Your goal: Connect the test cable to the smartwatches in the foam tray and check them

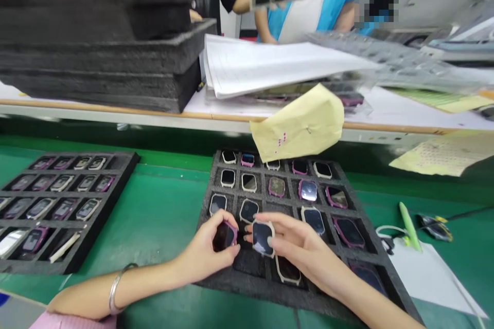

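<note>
Foam tray (pixel 266 292) at five o'clock: over it, left hand (pixel 204 254) pinches a purple watch (pixel 224 236) (dark-faced), right hand (pixel 300 241) a cream watch (pixel 263 238).

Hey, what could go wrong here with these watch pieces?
The left hand holds a purple watch piece near the pale watch piece in the right hand, so they might knock together. Either could slip onto the black tray. The yellow paper hides part of the tray's far edge, so pieces might be missed.
</note>
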`<action>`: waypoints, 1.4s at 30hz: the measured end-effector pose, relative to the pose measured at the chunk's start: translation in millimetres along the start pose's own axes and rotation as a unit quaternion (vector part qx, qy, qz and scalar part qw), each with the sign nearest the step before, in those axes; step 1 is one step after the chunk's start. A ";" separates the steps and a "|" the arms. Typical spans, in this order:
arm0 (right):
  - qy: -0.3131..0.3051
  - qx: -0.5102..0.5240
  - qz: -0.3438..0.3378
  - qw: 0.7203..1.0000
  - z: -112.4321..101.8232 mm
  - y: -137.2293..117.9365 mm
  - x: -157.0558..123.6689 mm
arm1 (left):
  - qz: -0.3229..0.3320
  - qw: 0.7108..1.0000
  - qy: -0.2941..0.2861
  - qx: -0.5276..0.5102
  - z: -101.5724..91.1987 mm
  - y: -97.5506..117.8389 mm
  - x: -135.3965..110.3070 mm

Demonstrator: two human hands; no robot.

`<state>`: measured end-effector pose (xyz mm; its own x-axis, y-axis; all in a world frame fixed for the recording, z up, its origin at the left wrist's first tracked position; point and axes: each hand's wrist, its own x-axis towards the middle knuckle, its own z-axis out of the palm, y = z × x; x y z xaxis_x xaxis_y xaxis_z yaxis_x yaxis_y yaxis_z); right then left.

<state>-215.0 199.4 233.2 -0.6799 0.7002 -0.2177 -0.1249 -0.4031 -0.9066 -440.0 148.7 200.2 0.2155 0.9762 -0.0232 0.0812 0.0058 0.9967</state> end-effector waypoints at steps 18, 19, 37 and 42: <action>0.003 -0.029 -0.013 0.999 -1.6 -16.2 7.7 | -0.076 0.993 0.016 -0.087 18.8 3.5 13.2; 0.007 -0.028 -0.010 1.000 -2.2 -14.8 7.7 | -0.074 0.993 0.016 -0.086 17.7 4.7 12.9; -0.021 -0.048 0.023 0.998 -5.7 -10.3 5.2 | -0.043 0.998 -0.034 -0.017 8.3 8.8 3.2; -0.012 -0.039 0.016 0.999 -5.0 -11.4 4.1 | -0.056 0.997 -0.037 -0.029 8.4 7.0 2.3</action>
<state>-212.8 209.8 240.9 -0.7000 0.6731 -0.2385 -0.0477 -0.3773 -0.9248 -430.7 149.2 206.4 0.2801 0.9500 -0.1379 0.0527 0.1282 0.9903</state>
